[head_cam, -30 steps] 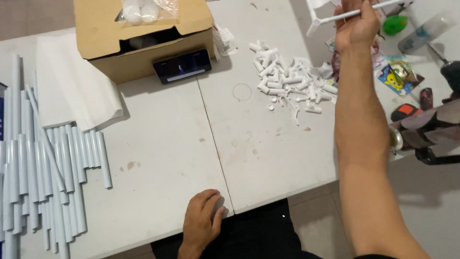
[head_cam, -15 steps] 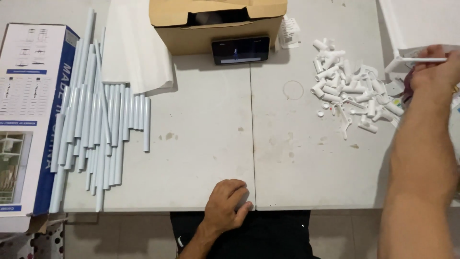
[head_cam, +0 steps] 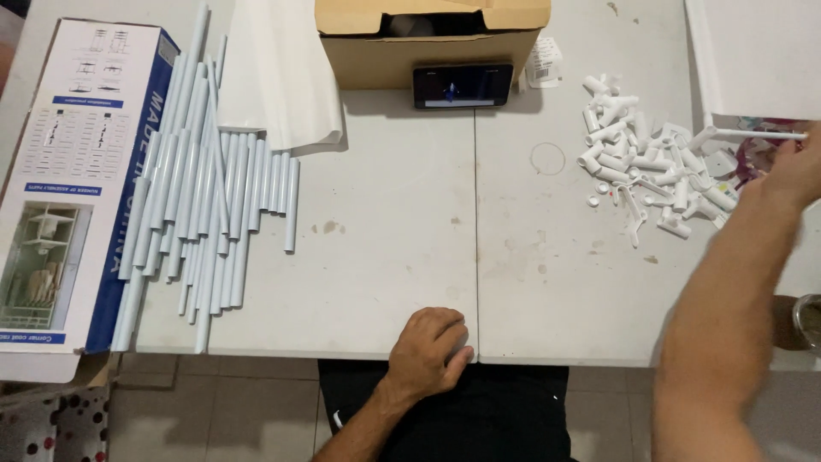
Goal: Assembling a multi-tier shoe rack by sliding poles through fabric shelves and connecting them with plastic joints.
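The right hand (head_cam: pixel 795 171) pinches a thin white rod (head_cam: pixel 761 133) with a fitting on its end, just over the joint pile (head_cam: pixel 650 162). The left hand (head_cam: pixel 428 351) lies flat and empty on the worktop (head_cam: pixel 385 282) edge. Keeping the rod level should spare the pile.

Thin white tube (head_cam: pixel 757 133): slim, horizontal, white connector on left end, held above loose white connector pile (head_cam: pixel 650 162).

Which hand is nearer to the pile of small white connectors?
Right. The right hand is at the right edge of the pile of small white connectors, holding a thin white rod. The left hand rests on the table's near edge, well away.
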